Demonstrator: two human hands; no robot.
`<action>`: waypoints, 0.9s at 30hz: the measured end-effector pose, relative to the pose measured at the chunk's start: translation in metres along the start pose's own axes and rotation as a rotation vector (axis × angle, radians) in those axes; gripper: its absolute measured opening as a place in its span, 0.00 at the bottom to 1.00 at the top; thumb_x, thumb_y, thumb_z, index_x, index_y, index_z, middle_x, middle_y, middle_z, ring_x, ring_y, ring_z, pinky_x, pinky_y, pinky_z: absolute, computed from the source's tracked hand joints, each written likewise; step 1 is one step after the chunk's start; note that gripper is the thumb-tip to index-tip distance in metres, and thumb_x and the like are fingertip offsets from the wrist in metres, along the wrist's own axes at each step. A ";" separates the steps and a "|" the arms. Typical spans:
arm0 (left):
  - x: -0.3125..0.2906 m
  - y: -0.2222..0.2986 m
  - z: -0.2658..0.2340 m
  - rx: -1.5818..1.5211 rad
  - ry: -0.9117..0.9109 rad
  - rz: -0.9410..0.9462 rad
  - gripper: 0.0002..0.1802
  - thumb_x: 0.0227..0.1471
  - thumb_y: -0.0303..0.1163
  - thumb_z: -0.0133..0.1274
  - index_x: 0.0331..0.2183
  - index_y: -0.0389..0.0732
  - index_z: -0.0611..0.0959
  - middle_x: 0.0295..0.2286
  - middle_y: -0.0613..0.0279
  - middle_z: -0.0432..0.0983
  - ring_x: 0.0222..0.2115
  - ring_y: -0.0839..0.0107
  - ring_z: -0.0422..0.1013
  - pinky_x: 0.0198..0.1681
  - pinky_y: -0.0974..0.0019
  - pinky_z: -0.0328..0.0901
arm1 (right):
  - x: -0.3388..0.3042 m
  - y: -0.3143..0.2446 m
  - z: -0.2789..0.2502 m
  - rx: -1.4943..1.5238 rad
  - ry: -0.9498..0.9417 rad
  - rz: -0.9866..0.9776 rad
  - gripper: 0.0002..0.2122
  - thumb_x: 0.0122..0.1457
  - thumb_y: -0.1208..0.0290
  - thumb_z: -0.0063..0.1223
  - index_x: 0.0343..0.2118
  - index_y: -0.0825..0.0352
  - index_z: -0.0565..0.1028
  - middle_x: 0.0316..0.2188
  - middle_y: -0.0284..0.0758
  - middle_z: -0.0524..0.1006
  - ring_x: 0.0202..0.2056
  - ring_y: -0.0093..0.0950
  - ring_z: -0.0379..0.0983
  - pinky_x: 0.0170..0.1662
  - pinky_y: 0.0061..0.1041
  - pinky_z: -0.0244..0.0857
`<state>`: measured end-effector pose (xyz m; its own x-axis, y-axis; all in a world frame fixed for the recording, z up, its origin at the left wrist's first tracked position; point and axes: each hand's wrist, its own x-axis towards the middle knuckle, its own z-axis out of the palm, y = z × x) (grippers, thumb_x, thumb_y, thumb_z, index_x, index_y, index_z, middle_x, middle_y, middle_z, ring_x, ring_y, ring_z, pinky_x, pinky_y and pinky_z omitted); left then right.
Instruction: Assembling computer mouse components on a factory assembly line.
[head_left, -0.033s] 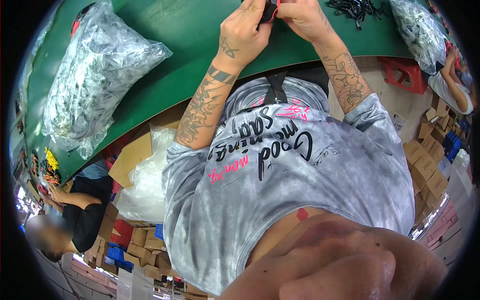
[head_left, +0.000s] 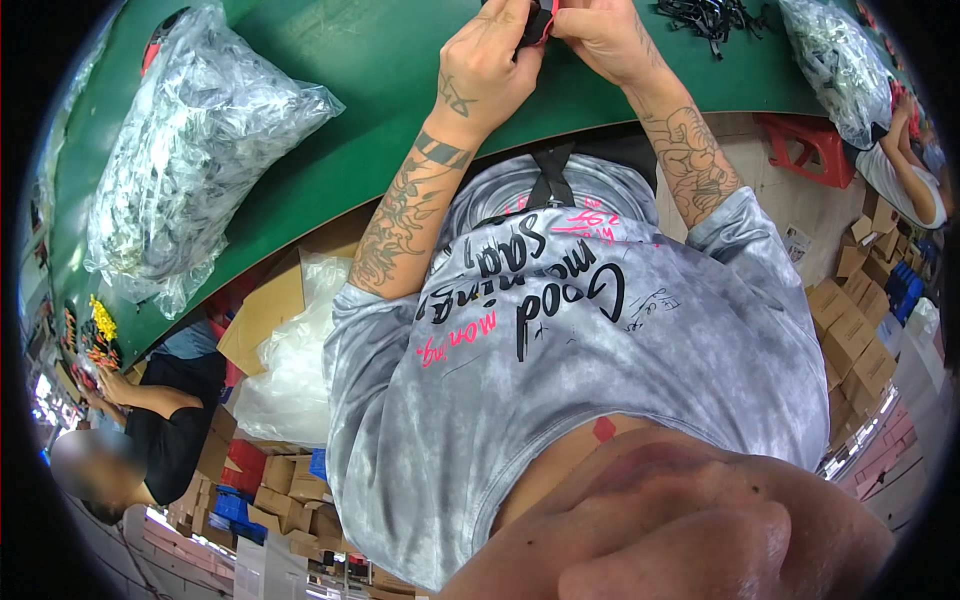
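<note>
At the top edge of the head view, both hands meet over the green table. My left hand is closed around a small black part, most of it covered by the fingers or cut off by the picture's edge. A thin red strand, perhaps a wire, runs along the part's right side. My right hand is closed in a pinch against that strand, its fingertips nearly touching the left hand's. Whether it also grips the black part is hidden.
A large clear plastic bag of dark parts lies on the table at left; another bag is at far right. Black cables lie beyond my right hand. Co-workers sit at both sides, near cartons and a red stool.
</note>
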<state>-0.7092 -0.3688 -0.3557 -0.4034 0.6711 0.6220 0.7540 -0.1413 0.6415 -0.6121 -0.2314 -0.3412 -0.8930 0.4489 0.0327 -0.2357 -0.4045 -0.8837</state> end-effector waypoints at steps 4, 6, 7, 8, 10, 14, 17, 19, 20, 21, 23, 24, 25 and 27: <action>-0.002 -0.002 0.002 0.037 -0.015 0.005 0.33 0.43 0.16 0.58 0.55 0.30 0.78 0.45 0.37 0.80 0.43 0.44 0.80 0.45 0.55 0.75 | -0.003 0.006 -0.005 -0.040 -0.022 -0.028 0.28 0.49 0.92 0.53 0.54 0.65 0.68 0.53 0.33 0.68 0.50 0.25 0.70 0.51 0.24 0.68; -0.003 -0.002 0.002 0.022 -0.019 -0.001 0.33 0.43 0.16 0.58 0.55 0.29 0.78 0.45 0.37 0.80 0.43 0.44 0.80 0.45 0.55 0.75 | -0.004 0.009 -0.003 -0.136 -0.002 -0.078 0.28 0.50 0.90 0.53 0.55 0.66 0.67 0.53 0.32 0.67 0.50 0.24 0.69 0.53 0.24 0.66; -0.003 -0.001 0.000 0.012 -0.019 -0.008 0.33 0.43 0.16 0.57 0.55 0.29 0.78 0.45 0.37 0.79 0.43 0.44 0.80 0.45 0.55 0.75 | -0.004 0.009 -0.002 -0.134 -0.007 -0.080 0.28 0.50 0.90 0.53 0.55 0.66 0.67 0.53 0.32 0.67 0.50 0.24 0.69 0.53 0.24 0.66; -0.003 -0.001 -0.001 0.017 -0.016 -0.007 0.33 0.43 0.16 0.57 0.55 0.29 0.78 0.45 0.37 0.79 0.43 0.44 0.80 0.45 0.55 0.75 | -0.005 0.009 -0.002 -0.117 -0.013 -0.047 0.28 0.50 0.89 0.53 0.56 0.66 0.67 0.53 0.33 0.67 0.49 0.24 0.69 0.53 0.24 0.65; -0.002 -0.002 0.000 0.006 0.009 -0.002 0.33 0.42 0.16 0.58 0.55 0.29 0.77 0.46 0.37 0.79 0.44 0.45 0.79 0.45 0.55 0.75 | -0.006 0.011 -0.004 -0.099 -0.021 -0.015 0.27 0.51 0.88 0.52 0.57 0.66 0.67 0.53 0.33 0.67 0.49 0.24 0.69 0.54 0.24 0.65; -0.001 -0.001 0.001 -0.012 0.015 -0.009 0.34 0.42 0.16 0.59 0.55 0.29 0.77 0.46 0.38 0.80 0.44 0.45 0.79 0.45 0.55 0.75 | -0.005 0.008 -0.001 -0.209 -0.051 -0.070 0.27 0.51 0.86 0.49 0.58 0.68 0.66 0.51 0.33 0.69 0.50 0.24 0.69 0.56 0.25 0.64; 0.000 -0.002 -0.001 -0.040 0.005 -0.036 0.33 0.43 0.17 0.60 0.55 0.29 0.77 0.45 0.40 0.80 0.43 0.45 0.80 0.45 0.56 0.75 | -0.010 -0.003 0.014 -0.297 0.010 -0.031 0.26 0.51 0.84 0.49 0.56 0.69 0.68 0.51 0.37 0.71 0.51 0.29 0.70 0.57 0.28 0.64; 0.000 -0.003 0.000 -0.078 0.009 -0.043 0.31 0.45 0.18 0.61 0.54 0.28 0.78 0.45 0.41 0.80 0.42 0.46 0.80 0.45 0.57 0.75 | -0.008 -0.009 0.014 -0.327 0.017 0.002 0.25 0.50 0.82 0.48 0.55 0.70 0.69 0.52 0.42 0.73 0.53 0.34 0.72 0.57 0.31 0.65; 0.001 -0.003 0.000 -0.076 0.010 -0.037 0.31 0.45 0.18 0.61 0.54 0.28 0.78 0.45 0.41 0.80 0.42 0.46 0.80 0.45 0.57 0.75 | -0.006 -0.012 0.010 -0.718 -0.025 -0.207 0.24 0.50 0.80 0.48 0.53 0.71 0.70 0.51 0.48 0.73 0.55 0.41 0.72 0.58 0.34 0.65; 0.002 -0.002 0.002 -0.086 0.024 -0.031 0.30 0.46 0.18 0.61 0.54 0.28 0.78 0.44 0.42 0.81 0.42 0.47 0.80 0.44 0.58 0.75 | -0.003 -0.017 0.008 -1.106 -0.067 -0.420 0.23 0.49 0.79 0.48 0.52 0.71 0.71 0.51 0.55 0.73 0.57 0.49 0.71 0.58 0.38 0.65; 0.000 -0.004 0.002 -0.076 0.047 -0.026 0.29 0.46 0.18 0.61 0.53 0.28 0.78 0.44 0.42 0.81 0.41 0.48 0.81 0.44 0.59 0.75 | -0.007 -0.032 0.028 -1.087 -0.067 -0.308 0.23 0.47 0.76 0.48 0.50 0.71 0.71 0.49 0.64 0.71 0.59 0.59 0.67 0.59 0.42 0.65; -0.002 -0.006 0.003 -0.107 0.026 -0.040 0.29 0.47 0.20 0.61 0.53 0.28 0.78 0.45 0.41 0.80 0.43 0.48 0.79 0.46 0.57 0.74 | -0.008 -0.035 0.031 -1.140 -0.040 -0.303 0.23 0.47 0.76 0.48 0.50 0.71 0.71 0.51 0.66 0.71 0.58 0.60 0.68 0.59 0.42 0.65; -0.004 -0.009 0.002 -0.128 0.007 -0.055 0.28 0.48 0.21 0.62 0.53 0.27 0.77 0.46 0.41 0.79 0.45 0.47 0.78 0.48 0.55 0.73 | -0.007 -0.037 0.036 -1.187 -0.020 -0.303 0.23 0.47 0.76 0.48 0.50 0.71 0.71 0.53 0.68 0.70 0.57 0.60 0.68 0.58 0.41 0.66; -0.008 -0.014 0.007 -0.032 0.117 -0.023 0.28 0.46 0.26 0.65 0.51 0.32 0.82 0.42 0.48 0.84 0.40 0.56 0.82 0.44 0.63 0.76 | -0.001 -0.027 0.032 -1.233 -0.078 -0.379 0.23 0.46 0.77 0.49 0.50 0.70 0.72 0.56 0.69 0.68 0.55 0.61 0.70 0.56 0.41 0.68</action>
<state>-0.7131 -0.3674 -0.3733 -0.4795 0.5852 0.6539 0.7278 -0.1512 0.6689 -0.6167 -0.2465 -0.3023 -0.8785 0.3089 0.3645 -0.0074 0.7540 -0.6568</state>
